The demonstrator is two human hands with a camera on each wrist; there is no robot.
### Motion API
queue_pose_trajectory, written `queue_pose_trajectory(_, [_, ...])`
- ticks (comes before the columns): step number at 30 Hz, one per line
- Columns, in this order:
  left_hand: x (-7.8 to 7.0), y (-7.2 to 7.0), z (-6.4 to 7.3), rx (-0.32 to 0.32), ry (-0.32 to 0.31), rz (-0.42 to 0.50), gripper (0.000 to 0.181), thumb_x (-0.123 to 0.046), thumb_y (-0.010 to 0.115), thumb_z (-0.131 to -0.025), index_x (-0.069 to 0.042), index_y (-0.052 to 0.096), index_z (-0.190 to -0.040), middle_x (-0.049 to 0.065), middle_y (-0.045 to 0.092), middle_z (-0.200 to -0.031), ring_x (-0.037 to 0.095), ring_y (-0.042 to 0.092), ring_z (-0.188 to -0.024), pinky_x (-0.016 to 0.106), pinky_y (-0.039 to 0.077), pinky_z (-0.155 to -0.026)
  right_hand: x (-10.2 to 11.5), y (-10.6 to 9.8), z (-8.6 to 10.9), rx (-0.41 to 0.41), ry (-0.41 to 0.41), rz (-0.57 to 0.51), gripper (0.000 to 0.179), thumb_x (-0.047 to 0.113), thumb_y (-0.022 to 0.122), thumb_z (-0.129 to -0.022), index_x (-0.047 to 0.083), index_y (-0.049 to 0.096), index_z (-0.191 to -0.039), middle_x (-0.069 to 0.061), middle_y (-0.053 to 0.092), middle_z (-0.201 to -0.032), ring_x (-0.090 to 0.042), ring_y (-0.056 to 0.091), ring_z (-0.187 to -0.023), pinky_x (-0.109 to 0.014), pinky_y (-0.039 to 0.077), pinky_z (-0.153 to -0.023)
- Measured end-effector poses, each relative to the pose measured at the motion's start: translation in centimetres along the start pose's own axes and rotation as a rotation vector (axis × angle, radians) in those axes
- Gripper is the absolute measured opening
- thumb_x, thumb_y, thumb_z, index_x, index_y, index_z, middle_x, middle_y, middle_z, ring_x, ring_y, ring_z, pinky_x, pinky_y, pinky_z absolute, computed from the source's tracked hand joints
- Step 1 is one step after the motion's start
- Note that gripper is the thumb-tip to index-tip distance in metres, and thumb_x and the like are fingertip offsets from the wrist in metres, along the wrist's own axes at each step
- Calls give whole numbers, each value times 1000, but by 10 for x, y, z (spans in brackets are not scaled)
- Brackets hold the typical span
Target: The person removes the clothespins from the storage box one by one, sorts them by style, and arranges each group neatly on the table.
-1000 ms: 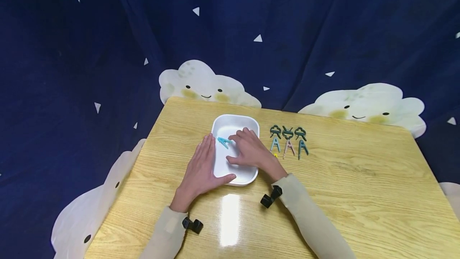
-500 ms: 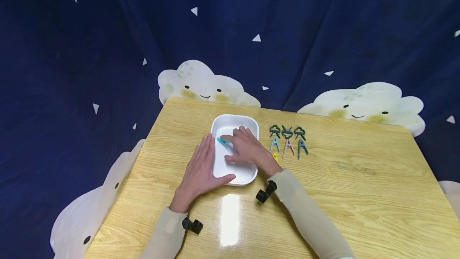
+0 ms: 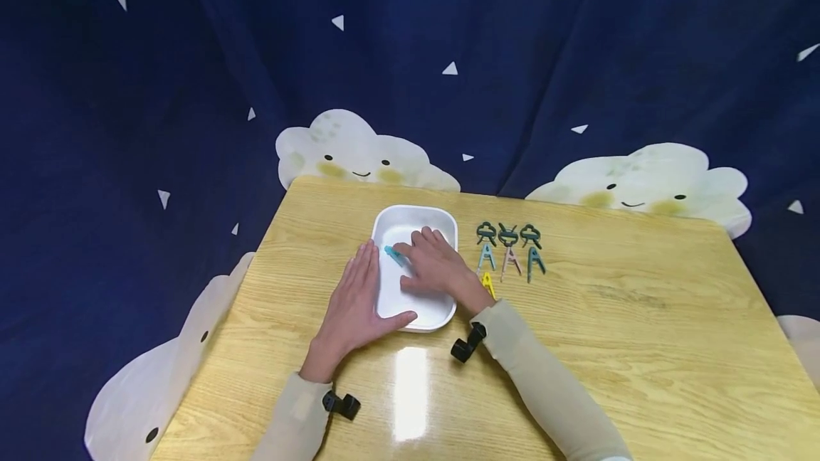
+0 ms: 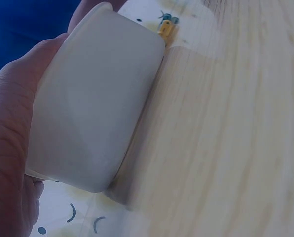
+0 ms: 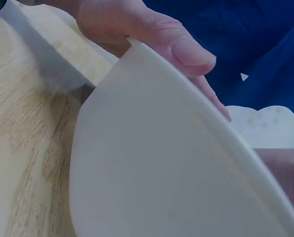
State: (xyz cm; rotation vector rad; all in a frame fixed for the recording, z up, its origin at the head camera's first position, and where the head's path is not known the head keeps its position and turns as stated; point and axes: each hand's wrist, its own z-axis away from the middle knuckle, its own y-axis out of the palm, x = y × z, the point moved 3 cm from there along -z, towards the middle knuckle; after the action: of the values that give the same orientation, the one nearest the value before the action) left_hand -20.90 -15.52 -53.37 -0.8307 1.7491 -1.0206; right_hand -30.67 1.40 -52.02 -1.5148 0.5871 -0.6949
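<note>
A white tray stands on the table. Inside it, by the left wall, a light blue clothespin lies partly hidden under my right hand. The right index finger touches the clothespin, while that thumb stays apart from it, lower in the tray. My left hand rests along the tray's left side with straight fingers, its thumb reaching over the near rim. The right wrist view shows the left thumb over the rim, and the left wrist view shows the tray's outer wall.
Right of the tray, dark green clips lie in a row. Below them are a light blue clothespin, a pink one and a dark teal one. A yellow clothespin lies nearest the right wrist.
The right hand has shifted slightly left, its index finger coming onto the light blue clothespin, which now looks narrower and turned. More of the yellow clothespin shows. The left hand keeps its place.
</note>
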Motion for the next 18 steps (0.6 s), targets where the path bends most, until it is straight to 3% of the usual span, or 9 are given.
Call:
queue_pose_trajectory(6, [1, 0, 0, -3, -7, 14, 136, -91, 55, -79, 1, 5, -166, 18, 6, -175, 24, 0, -162, 40, 9, -132, 2, -2, 0, -3, -4, 24, 66, 48, 68, -91, 24, 57, -151, -9, 57, -111, -28, 45, -102, -42, 42, -97])
queue_pose_trajectory(14, [2, 1, 0, -12, -7, 19, 136, -90, 56, -79, 2, 6, -166, 17, 7, -175, 23, 1, -162, 40, 9, -132, 2, -2, -2, -69, -15, 0, 44, 42, 69, -90, 17, 71, -127, -4, 58, -101, -25, 44, -95, -39, 41, -87])
queue_pose_trajectory(18, [2, 2, 0, -8, -7, 17, 136, -91, 56, -79, 2, 6, -166, 17, 6, -175, 23, 0, -162, 41, 9, -132, 2, 0, -1, -69, -2, 16, 46, 43, 70, -89, 17, 68, -127, -5, 56, -102, -25, 43, -96, -40, 40, -88])
